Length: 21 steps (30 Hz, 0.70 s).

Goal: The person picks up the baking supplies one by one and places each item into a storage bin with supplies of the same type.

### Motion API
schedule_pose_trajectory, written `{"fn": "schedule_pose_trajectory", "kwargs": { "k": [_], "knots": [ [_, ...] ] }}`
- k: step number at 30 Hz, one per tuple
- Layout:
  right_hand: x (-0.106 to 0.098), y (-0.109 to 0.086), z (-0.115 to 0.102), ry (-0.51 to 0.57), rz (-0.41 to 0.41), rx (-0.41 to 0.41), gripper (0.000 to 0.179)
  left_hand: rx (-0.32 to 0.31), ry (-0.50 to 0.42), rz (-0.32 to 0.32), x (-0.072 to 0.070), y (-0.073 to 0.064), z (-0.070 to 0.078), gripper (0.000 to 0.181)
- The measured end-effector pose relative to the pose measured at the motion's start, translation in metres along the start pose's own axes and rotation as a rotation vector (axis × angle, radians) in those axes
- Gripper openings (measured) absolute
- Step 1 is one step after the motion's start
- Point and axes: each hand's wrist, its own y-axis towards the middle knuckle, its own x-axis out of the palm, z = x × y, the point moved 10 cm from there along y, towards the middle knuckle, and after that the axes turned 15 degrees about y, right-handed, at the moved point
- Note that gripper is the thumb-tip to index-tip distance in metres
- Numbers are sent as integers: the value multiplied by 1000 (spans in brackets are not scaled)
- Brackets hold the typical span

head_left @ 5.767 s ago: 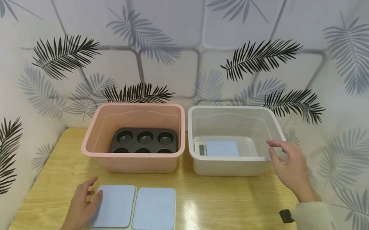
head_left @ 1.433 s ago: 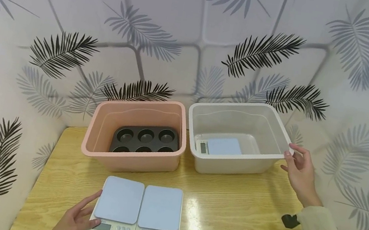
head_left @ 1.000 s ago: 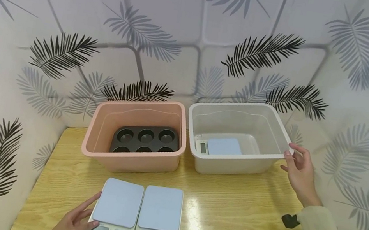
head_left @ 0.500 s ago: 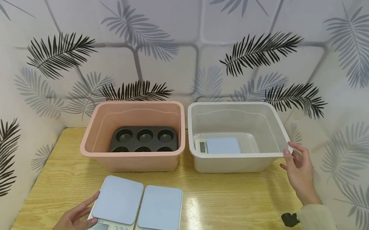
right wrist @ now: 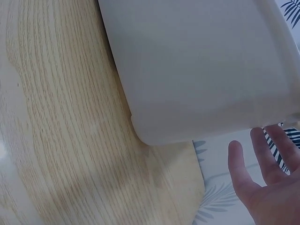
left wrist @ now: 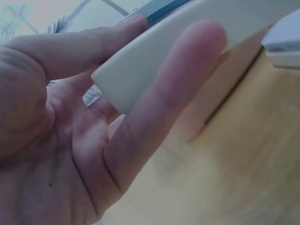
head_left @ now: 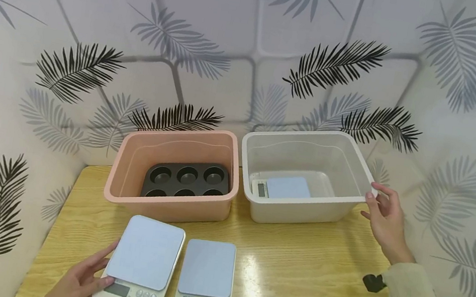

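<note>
My left hand (head_left: 80,278) grips a white kitchen scale (head_left: 145,252) by its left edge, thumb on top beside the display. The scale is tilted and raised off the table; in the left wrist view its pale underside (left wrist: 126,89) lies between thumb and fingers. A second kitchen scale (head_left: 208,268) lies flat just right of it. At the far right, my right hand (head_left: 385,220) pinches the rim corner of the white bin (head_left: 302,214). Another kitchen scale (head_left: 289,187) rests inside that bin. In the right wrist view several fingers (right wrist: 236,161) extend below the bin's rim.
A pink bin (head_left: 174,210) stands left of the white one, with a dark muffin pan (head_left: 174,177) inside. Both sit at the back of the wooden table (head_left: 302,274), against a leaf-patterned backdrop (head_left: 253,39). A small black object (head_left: 373,283) shows by the right sleeve.
My left hand has come to grip the left scale, which now lifts, tilts and shifts leftward from its neighbour. Earlier the right hand moved right onto the white bin's corner and has stayed there.
</note>
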Motion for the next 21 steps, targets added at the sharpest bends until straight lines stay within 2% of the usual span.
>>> {"fn": "schedule_pose_trajectory", "kwargs": {
  "k": [3,6,13,21],
  "knots": [
    [0,0,-1,13,-3,-5,48,72,45,-23,-1,0,18,82],
    [0,0,-1,21,-3,-5,48,104,79,-28,-1,1,32,80],
    [-2,-1,-1,22,24,8,48,101,114,-31,0,14,54,79],
    [-1,-1,2,58,27,9,49,235,130,-39,5,28,81,81]
  ]
}}
